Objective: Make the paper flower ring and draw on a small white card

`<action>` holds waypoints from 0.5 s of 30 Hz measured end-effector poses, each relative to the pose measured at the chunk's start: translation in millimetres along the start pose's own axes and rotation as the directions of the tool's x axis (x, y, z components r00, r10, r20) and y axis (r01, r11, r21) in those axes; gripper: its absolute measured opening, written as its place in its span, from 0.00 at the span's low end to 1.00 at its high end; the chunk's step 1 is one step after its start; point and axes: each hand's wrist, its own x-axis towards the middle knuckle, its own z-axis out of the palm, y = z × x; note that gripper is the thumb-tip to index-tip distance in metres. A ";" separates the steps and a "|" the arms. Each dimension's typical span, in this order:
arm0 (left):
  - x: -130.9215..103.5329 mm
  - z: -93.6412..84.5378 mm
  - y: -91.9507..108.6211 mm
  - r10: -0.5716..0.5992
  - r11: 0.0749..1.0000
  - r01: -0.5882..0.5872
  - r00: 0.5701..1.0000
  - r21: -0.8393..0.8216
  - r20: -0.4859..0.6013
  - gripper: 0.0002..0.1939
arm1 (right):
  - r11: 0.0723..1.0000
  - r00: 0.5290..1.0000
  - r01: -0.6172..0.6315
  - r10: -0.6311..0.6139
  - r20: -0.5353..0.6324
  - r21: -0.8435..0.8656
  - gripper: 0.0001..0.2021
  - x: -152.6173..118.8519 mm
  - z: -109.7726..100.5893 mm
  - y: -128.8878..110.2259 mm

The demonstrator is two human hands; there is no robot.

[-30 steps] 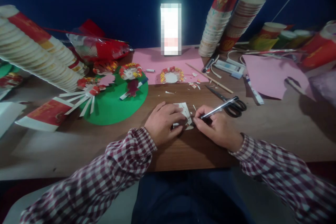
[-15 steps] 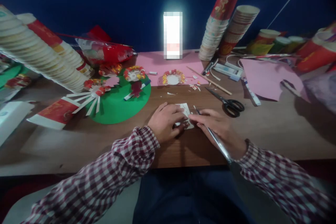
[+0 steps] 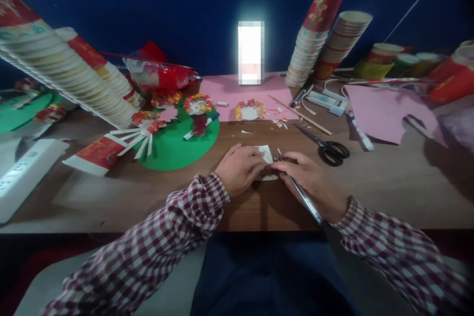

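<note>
- left hand (image 3: pixel 240 169) on white paper (image 3: pixel 264 152), can't tell if pinching; uneven pressure might crease it
- right hand (image 3: pixel 313 177) curled round pen-like tool (image 3: pixel 306 201); drifting toward 1 o'clock, scissors (image 3: pixel 331 150) could nick

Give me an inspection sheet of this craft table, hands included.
Surface: brown tabletop, paper scraps scattered beyond the hands; spills: nothing seen.
Things in hand: white paper under the left hand; silver pen in the right hand.
Clutter: black scissors, wooden stick, green paper, leaning cup stack.
Hands: both bare, close together at the paper; left fingertips' grip unclear.
Cables: white power strip at the left; pale slanting line, perhaps a cord, at upper right.
Surroundings: dark blue backdrop, bright pixelated panel; other people: nothing seen.
</note>
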 end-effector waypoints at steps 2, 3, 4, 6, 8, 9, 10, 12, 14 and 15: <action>1.5 -0.4 -1.2 0.013 1.000 -0.013 1.000 0.003 -0.004 0.16 | 1.000 1.000 -0.010 0.010 -0.004 0.001 0.14 -0.6 1.6 0.7; 2.6 -0.8 -1.7 0.016 1.000 -0.016 1.000 0.002 -0.006 0.16 | 1.000 1.000 -0.016 0.016 -0.006 0.002 0.14 -0.6 2.2 0.8; 4.0 -1.5 -2.3 0.017 1.000 -0.017 1.000 -0.004 -0.006 0.15 | 1.000 1.000 -0.021 0.021 -0.005 0.001 0.14 -0.4 2.4 0.7; 7.6 -3.2 -3.4 0.007 1.000 -0.007 1.000 -0.023 -0.006 0.12 | 1.000 1.000 -0.021 0.021 0.001 -0.003 0.14 0.5 2.2 0.0; 12.0 -5.1 -4.9 -0.010 0.999 0.010 1.000 -0.036 0.003 0.10 | 1.000 1.000 -0.015 0.015 -0.002 -0.001 0.14 1.5 1.4 -0.9; 14.3 -5.9 -5.8 -0.020 0.999 0.020 1.000 -0.034 0.007 0.09 | 1.000 1.000 -0.010 0.010 -0.002 0.004 0.14 1.9 0.9 -1.3; 16.5 -6.6 -6.8 -0.029 0.999 0.029 1.000 -0.029 0.008 0.08 | 1.000 1.000 -0.004 0.004 -0.006 0.010 0.14 2.0 0.7 -1.5; 19.9 -7.1 -9.0 -0.038 0.999 0.038 0.999 -0.029 -0.001 0.07 | 1.000 1.000 0.003 -0.003 -0.018 0.022 0.14 1.7 0.6 -1.6; 21.7 -6.5 -11.4 -0.037 0.998 0.036 0.999 -0.046 -0.020 0.06 | 1.000 1.000 -0.005 0.005 -0.020 0.025 0.14 0.8 1.2 -1.3; 21.9 -5.8 -12.5 -0.032 0.998 0.030 0.999 -0.058 -0.028 0.06 | 1.000 1.000 -0.014 0.014 -0.016 0.023 0.13 0.3 1.6 -1.0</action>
